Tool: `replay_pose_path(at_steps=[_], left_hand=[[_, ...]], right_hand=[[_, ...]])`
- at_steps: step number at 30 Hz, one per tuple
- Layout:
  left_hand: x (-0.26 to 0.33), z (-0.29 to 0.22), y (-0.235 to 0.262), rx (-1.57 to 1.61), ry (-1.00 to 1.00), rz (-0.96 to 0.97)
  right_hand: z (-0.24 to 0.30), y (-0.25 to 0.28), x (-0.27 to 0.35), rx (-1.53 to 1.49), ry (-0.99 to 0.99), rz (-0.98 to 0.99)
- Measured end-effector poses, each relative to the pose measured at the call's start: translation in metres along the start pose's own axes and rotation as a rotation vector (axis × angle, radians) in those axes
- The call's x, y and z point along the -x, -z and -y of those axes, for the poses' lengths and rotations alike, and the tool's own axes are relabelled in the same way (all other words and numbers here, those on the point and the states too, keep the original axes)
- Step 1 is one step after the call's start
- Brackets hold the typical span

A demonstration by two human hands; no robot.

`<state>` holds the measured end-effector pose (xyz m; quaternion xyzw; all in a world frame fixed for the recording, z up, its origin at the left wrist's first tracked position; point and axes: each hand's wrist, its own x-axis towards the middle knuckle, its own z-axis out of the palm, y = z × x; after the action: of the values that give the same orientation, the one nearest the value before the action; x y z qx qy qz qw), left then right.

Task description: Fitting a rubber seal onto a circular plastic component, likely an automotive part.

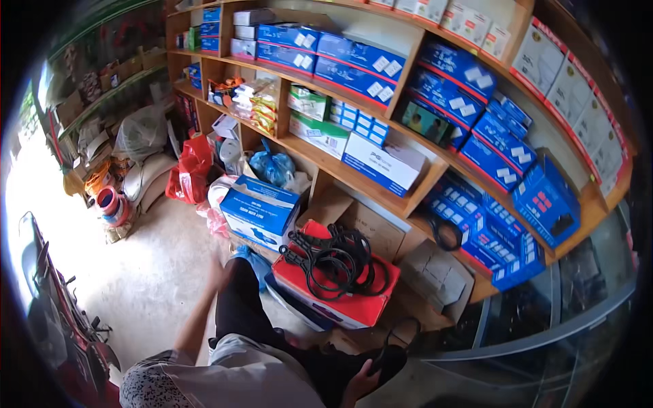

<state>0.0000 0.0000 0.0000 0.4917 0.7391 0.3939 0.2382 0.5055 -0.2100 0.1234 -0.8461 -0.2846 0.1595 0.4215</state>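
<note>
In the head view, the right hand is low, over the dark trousers, its fingers curled closed around a black looped cord; the loop stands out beyond the fingertips, ahead and to their right. The left hand is beside the left knee and blurred, so I cannot tell how far its fingers are open or whether they hold anything. Ahead of the right fingers and a little to their left, a tangled pile of black cords lies on top of a red box, with several loops drooping over its near side. Farther ahead and to the right of those fingers is an opened cardboard box, and beyond it 1 more black loop hangs at the shelving, which is packed with blue boxes. To the right of the left fingers, just past the knee, is a blue plastic bag; ahead of them and to the right is a blue-and-white box. A red plastic bag is farther ahead of the left fingers, and a motorbike is well to their left. A glass counter is to the right of the right fingers.
</note>
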Motion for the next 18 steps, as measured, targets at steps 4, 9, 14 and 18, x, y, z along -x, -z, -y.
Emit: replay_pose_path(at_steps=[4, 9, 14, 18], left_hand=[[0.175, -0.092, -0.022, -0.578, 0.117, 0.141], [0.14, -0.082, -0.014, -0.618, 0.22, 0.191], [0.119, -0.092, -0.022, -0.581, 0.181, 0.188], [0.13, -0.091, -0.029, -0.572, 0.15, 0.141]], right_hand=[[-0.002, 0.054, 0.019, 0.049, 0.077, -0.056], [-0.038, 0.009, 0.019, 0.177, 0.473, -0.121], [-0.071, -0.004, -0.007, 0.005, 0.225, -0.127], [-0.053, 0.001, -0.01, -0.173, -0.028, -0.061]])
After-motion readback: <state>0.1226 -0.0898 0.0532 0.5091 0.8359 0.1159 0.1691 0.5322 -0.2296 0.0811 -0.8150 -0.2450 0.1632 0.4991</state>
